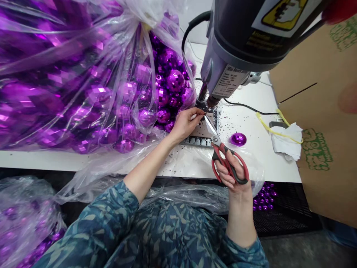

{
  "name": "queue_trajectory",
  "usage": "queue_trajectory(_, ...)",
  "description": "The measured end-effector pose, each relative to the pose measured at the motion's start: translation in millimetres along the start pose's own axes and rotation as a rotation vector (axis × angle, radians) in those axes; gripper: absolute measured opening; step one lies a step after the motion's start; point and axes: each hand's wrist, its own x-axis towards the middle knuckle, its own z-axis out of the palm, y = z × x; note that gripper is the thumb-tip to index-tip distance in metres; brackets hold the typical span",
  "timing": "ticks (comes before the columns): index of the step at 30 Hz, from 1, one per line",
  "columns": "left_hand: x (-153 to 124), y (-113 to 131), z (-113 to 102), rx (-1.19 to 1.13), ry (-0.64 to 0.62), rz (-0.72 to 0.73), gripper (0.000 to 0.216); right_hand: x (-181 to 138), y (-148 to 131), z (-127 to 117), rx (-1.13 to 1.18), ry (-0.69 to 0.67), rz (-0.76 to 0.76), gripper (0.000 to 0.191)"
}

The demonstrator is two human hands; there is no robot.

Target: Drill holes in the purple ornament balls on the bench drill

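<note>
At ten o'clock on white tabletop (pixel 41 160), clear plastic bag (pixel 83 74) of purple faceted balls (pixel 176 80). At one o'clock near centre, bare left hand (pixel 184 123), fingers pressed together at the blade tips (pixel 207 119); cannot tell any pinched item. At four o'clock, steel scissors with red-and-black handles (pixel 216 140), gripped in right hand's (pixel 228 180) curled fingers. At three o'clock, oval purple faceted ball (pixel 238 139). Possible nick to left fingers from a blade slip, so close.

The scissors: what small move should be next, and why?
Perhaps ease the scissors slightly back from the left hand: the right hand holds them with the tip right at its pinched fingers, and whatever these hold is too small to tell.
</note>
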Motion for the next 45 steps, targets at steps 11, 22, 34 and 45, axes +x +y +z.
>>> queue_trajectory(11, -0.8, 3.7, -3.0, 0.052, -0.006, 0.012, 0.016, -4.0, 6.0, -3.2, -0.172, 0.127, -0.126, 0.048)
queue_trajectory(22, -2.3, 3.1, -4.4, 0.096, 0.008, 0.067, 0.015, 5.9, 25.9, 2.9, -0.208, 0.21, -0.151, 0.073)
queue_trajectory(34, -3.6, 5.0, -1.1, 0.101, 0.045, 0.053, 0.013, 7.1, 23.1, 14.2, -0.222, 0.241, -0.172, 0.078)
queue_trajectory(45, -3.5, 7.3, 0.2, 0.114, 0.05, 0.024, 0.012, 10.8, 23.2, 17.3, -0.293, 0.297, -0.195, 0.086)
